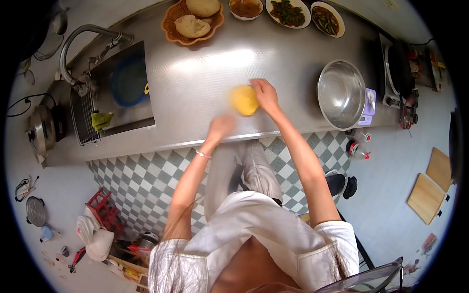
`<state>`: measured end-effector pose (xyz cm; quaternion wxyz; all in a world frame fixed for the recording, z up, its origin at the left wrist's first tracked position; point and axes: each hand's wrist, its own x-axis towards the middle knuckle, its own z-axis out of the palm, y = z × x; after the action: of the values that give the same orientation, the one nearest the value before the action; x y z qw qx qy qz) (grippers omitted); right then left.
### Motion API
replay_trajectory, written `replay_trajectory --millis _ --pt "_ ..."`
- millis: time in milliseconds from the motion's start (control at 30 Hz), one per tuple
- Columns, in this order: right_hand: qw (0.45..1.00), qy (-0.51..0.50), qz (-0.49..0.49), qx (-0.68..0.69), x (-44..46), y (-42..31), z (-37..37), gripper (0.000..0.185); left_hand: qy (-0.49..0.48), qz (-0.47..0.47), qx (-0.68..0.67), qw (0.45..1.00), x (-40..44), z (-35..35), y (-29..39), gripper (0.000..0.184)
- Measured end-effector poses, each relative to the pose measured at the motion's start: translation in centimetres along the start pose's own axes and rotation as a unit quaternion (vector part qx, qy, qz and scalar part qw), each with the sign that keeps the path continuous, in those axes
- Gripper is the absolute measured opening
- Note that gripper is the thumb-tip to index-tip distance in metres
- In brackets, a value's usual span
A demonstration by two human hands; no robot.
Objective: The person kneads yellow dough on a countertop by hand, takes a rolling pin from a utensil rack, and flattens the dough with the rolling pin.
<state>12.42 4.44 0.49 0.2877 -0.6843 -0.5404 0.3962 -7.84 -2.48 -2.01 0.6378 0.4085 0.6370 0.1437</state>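
A round yellow lump (pixel 245 100), which looks like dough, rests on the steel counter (pixel 190 83) in front of me. Its left edge is smeared by motion. My right hand (pixel 266 96) is at the lump's right side, with bent fingers closed against it. Lower left of the lump, near the counter's front edge, is my left hand (pixel 222 128). It appears apart from the lump, and motion blur hides its fingers.
A steel bowl (pixel 328 93) stands at right beside a purple scale (pixel 367 110). Along the back are a wicker basket (pixel 168 30) of buns and several dishes, including a plate of greens (pixel 288 12). At left is a sink (pixel 129 128) with a blue basin (pixel 117 80).
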Motion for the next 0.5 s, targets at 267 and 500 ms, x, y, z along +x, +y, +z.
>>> replay_trajectory --millis 267,500 --pt "0.988 0.002 0.152 -0.001 -0.7 -1.7 1.6 0.045 0.112 0.335 0.172 0.92 5.7 0.8 9.8 0.026" --pt "0.956 0.285 0.02 -0.066 -5.3 -2.2 8.9 0.028 0.065 0.353 0.366 0.859 2.7 1.4 8.8 0.025"
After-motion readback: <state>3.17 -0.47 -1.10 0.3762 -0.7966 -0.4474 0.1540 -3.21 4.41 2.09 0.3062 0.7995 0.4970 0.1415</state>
